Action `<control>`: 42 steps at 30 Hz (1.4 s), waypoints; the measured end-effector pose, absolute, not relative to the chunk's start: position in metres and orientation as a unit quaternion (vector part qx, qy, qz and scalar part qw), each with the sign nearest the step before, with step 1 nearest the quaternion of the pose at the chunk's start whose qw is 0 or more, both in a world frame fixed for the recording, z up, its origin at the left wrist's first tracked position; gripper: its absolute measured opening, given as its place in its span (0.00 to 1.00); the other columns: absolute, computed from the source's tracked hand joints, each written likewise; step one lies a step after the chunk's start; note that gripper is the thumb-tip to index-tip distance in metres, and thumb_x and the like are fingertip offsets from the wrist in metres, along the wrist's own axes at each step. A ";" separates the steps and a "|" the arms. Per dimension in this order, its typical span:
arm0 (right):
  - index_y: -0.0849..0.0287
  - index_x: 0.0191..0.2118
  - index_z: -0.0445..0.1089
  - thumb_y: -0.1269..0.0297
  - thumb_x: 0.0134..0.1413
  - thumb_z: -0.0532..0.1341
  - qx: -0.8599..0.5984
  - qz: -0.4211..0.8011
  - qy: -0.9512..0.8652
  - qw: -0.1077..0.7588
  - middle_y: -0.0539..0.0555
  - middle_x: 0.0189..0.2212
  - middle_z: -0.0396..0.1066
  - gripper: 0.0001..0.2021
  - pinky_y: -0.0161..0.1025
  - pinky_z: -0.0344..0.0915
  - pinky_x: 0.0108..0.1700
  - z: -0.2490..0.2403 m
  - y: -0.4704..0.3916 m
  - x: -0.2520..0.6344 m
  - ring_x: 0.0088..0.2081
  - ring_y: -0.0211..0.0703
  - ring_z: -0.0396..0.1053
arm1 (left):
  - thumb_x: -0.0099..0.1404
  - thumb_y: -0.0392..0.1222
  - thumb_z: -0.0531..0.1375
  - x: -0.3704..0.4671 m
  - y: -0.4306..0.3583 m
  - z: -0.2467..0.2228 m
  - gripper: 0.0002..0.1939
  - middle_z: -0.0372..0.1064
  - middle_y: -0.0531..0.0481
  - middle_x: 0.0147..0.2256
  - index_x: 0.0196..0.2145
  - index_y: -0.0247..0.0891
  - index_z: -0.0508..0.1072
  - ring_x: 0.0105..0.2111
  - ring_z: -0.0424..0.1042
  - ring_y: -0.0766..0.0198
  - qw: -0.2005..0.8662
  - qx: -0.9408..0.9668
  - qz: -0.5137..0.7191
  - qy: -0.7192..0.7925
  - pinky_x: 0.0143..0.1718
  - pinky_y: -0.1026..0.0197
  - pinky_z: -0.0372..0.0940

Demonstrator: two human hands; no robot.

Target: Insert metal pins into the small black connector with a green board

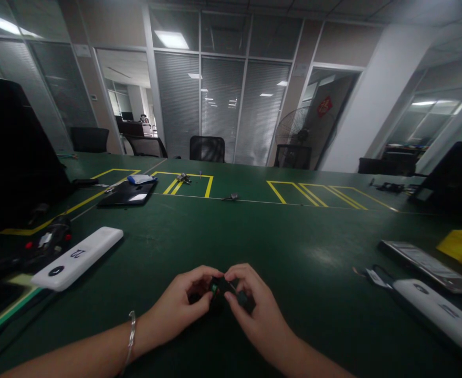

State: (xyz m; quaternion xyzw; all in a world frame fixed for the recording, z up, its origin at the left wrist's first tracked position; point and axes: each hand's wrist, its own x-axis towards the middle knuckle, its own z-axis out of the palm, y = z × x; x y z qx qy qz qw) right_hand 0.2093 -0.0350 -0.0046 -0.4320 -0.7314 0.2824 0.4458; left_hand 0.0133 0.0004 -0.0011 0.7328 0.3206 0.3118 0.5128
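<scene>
Just above the near part of the green table, my left hand (186, 296) and my right hand (252, 299) meet around a small dark object (223, 286). Thumb and fingers of each hand close on one side of it. It is mostly black, with a bit of green and a speck of red on its left side. Its exact kind is too small and dim to make out, and the fingers hide much of it. On my left wrist sits a silvery bracelet (131, 331).
White numbered power bank (83, 257) on the left, another white power bank (439, 310) on the right by a phone-like slab (428, 262) and a yellow item (461, 247). Farther back lie a black tablet-like panel (116, 194), small metal parts (184, 178) and yellow tape markings (209, 186).
</scene>
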 end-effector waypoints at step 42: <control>0.42 0.58 0.60 0.77 0.50 0.55 -0.470 0.151 -0.845 0.206 0.51 0.46 0.66 0.30 0.37 0.65 0.42 0.002 -0.040 0.213 0.43 0.42 0.69 | 0.59 0.35 0.57 0.012 0.003 -0.002 0.14 0.69 0.51 0.33 0.44 0.38 0.69 0.35 0.70 0.59 0.523 0.701 0.312 0.371 0.36 0.58 0.64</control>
